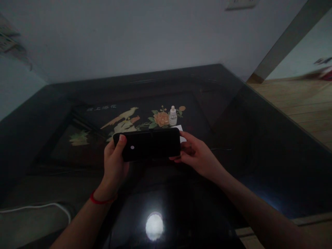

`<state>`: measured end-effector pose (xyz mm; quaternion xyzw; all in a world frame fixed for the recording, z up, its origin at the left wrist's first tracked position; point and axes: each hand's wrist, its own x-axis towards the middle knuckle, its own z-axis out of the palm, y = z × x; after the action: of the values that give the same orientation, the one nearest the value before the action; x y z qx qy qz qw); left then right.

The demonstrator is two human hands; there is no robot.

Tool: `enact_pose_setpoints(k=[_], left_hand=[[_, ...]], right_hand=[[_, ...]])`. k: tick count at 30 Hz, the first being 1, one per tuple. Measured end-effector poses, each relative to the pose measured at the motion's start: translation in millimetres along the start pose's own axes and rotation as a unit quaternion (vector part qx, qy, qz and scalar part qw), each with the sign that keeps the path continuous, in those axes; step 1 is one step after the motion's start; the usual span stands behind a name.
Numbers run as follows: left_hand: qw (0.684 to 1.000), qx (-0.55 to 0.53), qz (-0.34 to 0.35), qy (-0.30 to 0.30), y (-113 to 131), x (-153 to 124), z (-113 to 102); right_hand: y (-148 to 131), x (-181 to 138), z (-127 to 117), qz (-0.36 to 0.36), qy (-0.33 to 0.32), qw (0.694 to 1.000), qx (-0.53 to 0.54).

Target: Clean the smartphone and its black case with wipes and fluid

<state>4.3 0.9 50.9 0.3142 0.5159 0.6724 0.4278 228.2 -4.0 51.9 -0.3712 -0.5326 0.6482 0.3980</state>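
A black smartphone [153, 144] is held sideways above the dark table, its screen dark except for a small round striped icon near the left end. My left hand [115, 155] grips the left end, thumb on the front. At the other end, the fingers of my right hand [195, 152] close on the phone's edge. Just behind the phone stands a small clear dropper bottle [173, 117] with a white cap and label. A white card or small box [181, 132] shows partly beyond the phone's right end; the rest of it is hidden.
The glossy black table [228, 114] carries a bird-and-flower picture [121, 117] and a bright lamp reflection near its front. A white cable [49, 205] lies at lower left. A wall [129, 38] rises behind the table, and wooden floor [298, 103] shows at right.
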Motion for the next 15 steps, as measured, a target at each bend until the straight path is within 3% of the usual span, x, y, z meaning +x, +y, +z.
enact_pose_setpoints(k=[5, 9, 15], left_hand=[[1.000, 0.003, -0.001, -0.005, -3.0, 2.9, -2.6], [0.999, 0.003, -0.052, -0.006, -6.3, 8.1, -4.3], [0.997, 0.027, -0.070, -0.012, -4.4, 16.1, -7.8]], right_hand=[[-1.9, -1.1, 2.8, -0.006, 0.010, 1.000, -0.026], [0.3, -2.1, 2.3, -0.002, 0.010, 0.999, -0.034], [-3.9, -1.9, -9.8, 0.018, -0.087, 0.996, -0.014]])
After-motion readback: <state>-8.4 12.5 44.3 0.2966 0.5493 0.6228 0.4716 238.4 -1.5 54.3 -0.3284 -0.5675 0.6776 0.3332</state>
